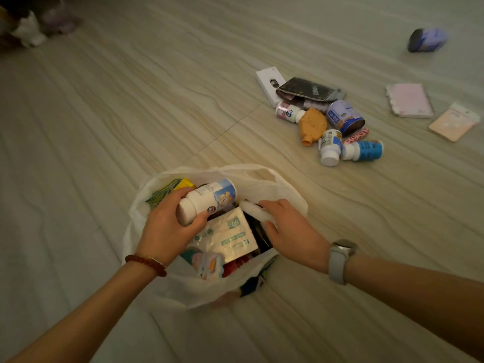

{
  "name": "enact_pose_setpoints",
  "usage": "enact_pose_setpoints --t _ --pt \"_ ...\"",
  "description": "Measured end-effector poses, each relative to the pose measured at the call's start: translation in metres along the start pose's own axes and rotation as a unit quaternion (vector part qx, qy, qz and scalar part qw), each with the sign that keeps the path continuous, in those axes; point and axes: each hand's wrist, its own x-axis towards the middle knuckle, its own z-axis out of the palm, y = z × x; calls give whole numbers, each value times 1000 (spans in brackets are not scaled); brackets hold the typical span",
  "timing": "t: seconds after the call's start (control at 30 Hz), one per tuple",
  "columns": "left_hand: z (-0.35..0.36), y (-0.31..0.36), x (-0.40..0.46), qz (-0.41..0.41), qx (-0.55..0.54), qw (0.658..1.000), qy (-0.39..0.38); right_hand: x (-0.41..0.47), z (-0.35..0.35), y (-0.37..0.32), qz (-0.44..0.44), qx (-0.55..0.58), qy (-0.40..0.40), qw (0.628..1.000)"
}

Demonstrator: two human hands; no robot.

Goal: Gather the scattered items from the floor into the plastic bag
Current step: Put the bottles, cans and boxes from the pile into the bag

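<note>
A white plastic bag (277, 188) stands open on the floor in front of me, with packets and a silver sachet (230, 237) inside. My left hand (167, 226) holds a white bottle with a blue label (209, 196) on its side over the bag's mouth. My right hand (290, 229) grips the bag's right rim, bunched into a white roll. To the right, further away, lies a pile: several small bottles (331, 146), an orange pouch (313, 124), a blue-and-white can (345, 117), a black packet (309, 90) and a white box (268, 79).
A pink notebook (410, 100) and a peach-coloured card pack (453, 123) lie apart at the right. A blue can (427, 39) lies on its side at the far right. Blurred white and purple things (31, 27) sit at the far left corner. The floor is pale striped tile.
</note>
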Motion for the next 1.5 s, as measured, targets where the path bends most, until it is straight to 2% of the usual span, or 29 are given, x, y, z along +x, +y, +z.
enact_pose_setpoints --t 0.1,0.17,0.23,0.3,0.33,0.4,0.53,0.6,0.7,0.8,0.87,0.97,1.03,1.1,1.23,1.3,1.43,1.5 --pt "2 -4 -9 11 -14 1000 -15 2 -11 5 -27 -78 71 994" --pt "5 -3 -14 35 -15 999 -31 7 -19 15 32 -121 98 987" --pt "11 0 -16 66 5 996 -57 15 -25 26 132 -77 34 988" --pt "19 4 -16 93 34 991 -94 22 -28 32 192 9 -26 981" --pt "24 7 -16 101 48 987 -112 23 -29 33 189 40 -17 981" --pt "32 13 -11 95 71 984 -133 23 -31 32 151 57 50 986" --pt "50 26 5 132 165 974 -75 18 -40 22 100 97 154 978" --pt "58 30 12 139 237 961 -45 16 -44 21 99 113 179 972" --pt "66 29 22 118 322 938 -50 10 -45 21 89 119 202 968" --pt "63 29 28 69 326 942 -40 4 -45 17 61 127 215 966" --pt "61 35 23 112 311 943 -29 3 -46 14 42 117 201 972" --pt "55 46 12 197 270 942 9 3 -49 17 32 11 126 991" --pt "53 56 13 215 249 944 13 2 -49 24 34 -72 60 995" --pt "53 66 20 210 225 951 13 -1 -47 32 36 -100 29 994" --pt "73 85 49 174 165 971 -9 4 -63 65 65 -75 84 992" --pt "87 93 67 160 158 974 -34 14 -80 94 92 -116 93 985" --pt "127 112 103 158 193 964 -96 44 -116 154 180 -177 83 964" --pt "155 121 122 127 202 960 -148 60 -126 177 195 -181 81 961"
